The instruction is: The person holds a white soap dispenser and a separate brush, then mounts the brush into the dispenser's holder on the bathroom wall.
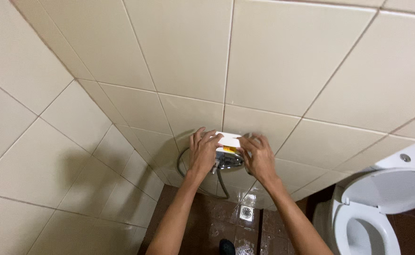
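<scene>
Both my hands reach down to a small white holder (pixel 229 140) fixed to the cream tiled wall. My left hand (pixel 203 152) grips its left end, fingers curled over the top. My right hand (pixel 258 157) holds its right end the same way. A small yellow piece (pixel 229 149) shows under the white holder. Below it sits a shiny chrome fitting (pixel 228 161), with a grey hose (pixel 222 183) looping down from it toward the floor.
A white toilet (pixel 376 203) with its seat lid up stands at the lower right. A chrome floor drain (pixel 246 213) sits in the wet brown floor tiles (pixel 207 222). Cream wall tiles (pixel 179 56) fill the rest of the view.
</scene>
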